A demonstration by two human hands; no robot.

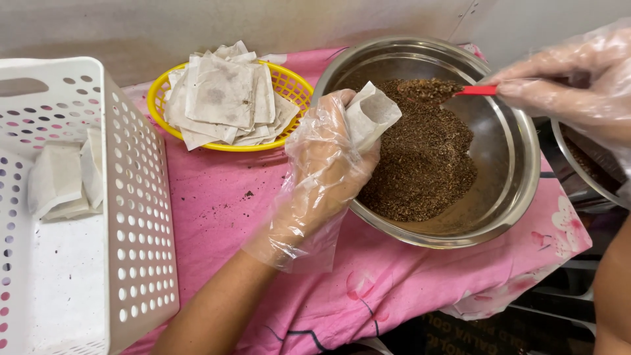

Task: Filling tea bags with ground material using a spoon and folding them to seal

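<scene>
The white basket (141, 217) is cut off at the left and bottom edges; a second steel bowl (582, 167) hides behind the right hand (578, 79).

The scene is lit evenly and fairly brightly by soft light from above. Broad, pale glare is seen on the inner wall of the steel bowl (506, 164), and small glints are caught on the glove creases of the left hand (322, 164) just beside it. Only faint, short shadows are cast under the bowl's near rim. The right hand (578, 79), at the bowl's far right, is slightly blurred. The white crate (141, 197), well left of the bowl, is stretched by wide-angle distortion.
</scene>
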